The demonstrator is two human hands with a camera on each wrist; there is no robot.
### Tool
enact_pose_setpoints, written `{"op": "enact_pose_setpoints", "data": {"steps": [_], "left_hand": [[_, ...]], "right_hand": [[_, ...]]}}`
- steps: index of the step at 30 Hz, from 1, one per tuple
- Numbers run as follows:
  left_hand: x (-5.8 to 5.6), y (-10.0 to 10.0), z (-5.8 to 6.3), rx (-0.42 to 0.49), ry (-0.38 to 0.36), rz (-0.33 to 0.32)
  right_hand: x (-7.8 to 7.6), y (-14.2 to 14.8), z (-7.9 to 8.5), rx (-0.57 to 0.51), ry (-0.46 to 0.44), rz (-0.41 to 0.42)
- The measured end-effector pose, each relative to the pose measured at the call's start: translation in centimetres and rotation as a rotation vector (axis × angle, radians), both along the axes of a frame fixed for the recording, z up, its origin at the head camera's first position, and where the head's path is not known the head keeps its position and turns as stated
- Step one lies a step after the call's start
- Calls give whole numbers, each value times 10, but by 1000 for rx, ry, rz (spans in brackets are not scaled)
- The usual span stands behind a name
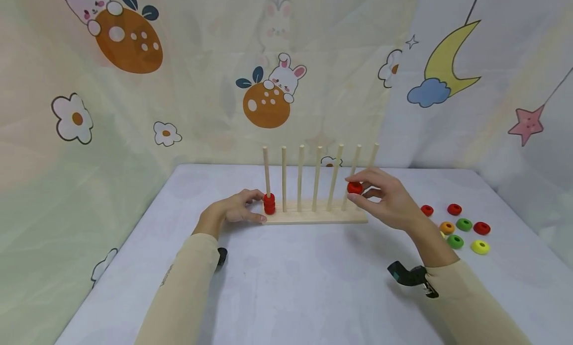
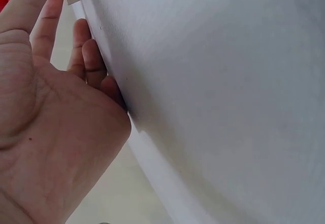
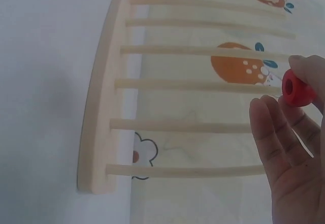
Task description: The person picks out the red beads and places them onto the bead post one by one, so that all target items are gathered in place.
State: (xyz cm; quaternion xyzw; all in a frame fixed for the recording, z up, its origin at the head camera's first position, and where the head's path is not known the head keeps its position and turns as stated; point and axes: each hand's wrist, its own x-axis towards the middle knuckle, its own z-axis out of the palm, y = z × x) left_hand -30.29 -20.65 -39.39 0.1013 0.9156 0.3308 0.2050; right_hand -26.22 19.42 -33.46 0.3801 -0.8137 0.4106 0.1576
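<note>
A pale wooden rack (image 1: 313, 216) with several upright pegs stands on the table. Three red beads (image 1: 269, 204) are stacked on its leftmost peg. My left hand (image 1: 233, 207) grips the left end of the base, thumb at the front corner and forefinger beside the beads. In the left wrist view the outer fingers of the left hand (image 2: 66, 102) curl close to the tabletop. My right hand (image 1: 387, 198) pinches another red bead (image 1: 354, 188) in front of the pegs towards the right end. The hole of that bead (image 3: 298, 89) shows in the right wrist view.
Loose beads lie to the right of my right forearm: red (image 1: 482, 228), green (image 1: 464, 224), orange (image 1: 446, 228) and yellow (image 1: 480, 246). The white-covered table (image 1: 291, 285) reaches back to a patterned cloth backdrop (image 1: 201, 86) just behind the rack.
</note>
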Motion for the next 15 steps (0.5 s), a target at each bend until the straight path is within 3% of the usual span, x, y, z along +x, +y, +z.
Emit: {"op": "enact_pose_setpoints", "data": {"steps": [15], "left_hand": [[4, 2, 1, 16, 0, 0]], "right_hand": [[-7, -25, 11, -40, 39, 86]]}}
